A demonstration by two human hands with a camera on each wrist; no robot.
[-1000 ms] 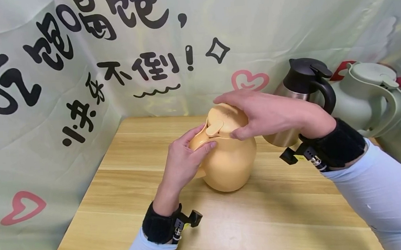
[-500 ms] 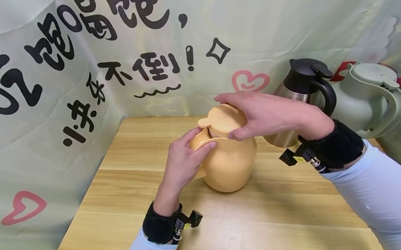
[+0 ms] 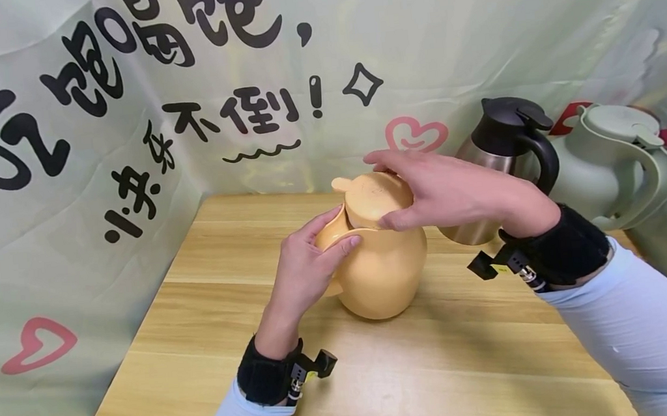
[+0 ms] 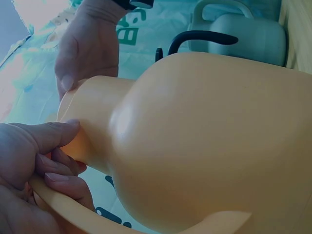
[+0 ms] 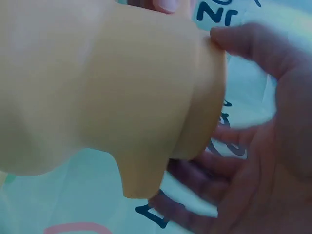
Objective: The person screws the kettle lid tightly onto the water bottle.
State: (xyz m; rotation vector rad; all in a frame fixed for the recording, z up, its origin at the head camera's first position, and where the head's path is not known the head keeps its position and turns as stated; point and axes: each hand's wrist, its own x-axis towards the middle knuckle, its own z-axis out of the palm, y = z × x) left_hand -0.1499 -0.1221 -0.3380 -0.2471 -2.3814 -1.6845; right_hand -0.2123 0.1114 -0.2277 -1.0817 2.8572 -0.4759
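A round-bellied, pale orange thermos jug (image 3: 382, 273) stands upright on the table. My left hand (image 3: 302, 262) grips the top of its handle (image 4: 73, 204), fingers curled round it and thumb near the neck. At the jug's mouth sits a matching round lid (image 3: 375, 199), partly standing out above the rim in the right wrist view. Its small tab (image 3: 341, 184) points to the back left. My right hand (image 3: 443, 183) holds the lid from the right, thumb at its near edge and fingers around the far side. A short spout (image 5: 142, 178) juts out below those fingers.
A steel thermos jug with a black top (image 3: 509, 122) stands behind my right wrist. Beside it is a pale green jug (image 3: 611, 153). A printed cloth (image 3: 298, 54) hangs behind the wooden table (image 3: 418, 384).
The lid has turned clockwise as seen from above; its tab has swung from the front left, beside the handle, to the back left. My left hand and the jug stay put.
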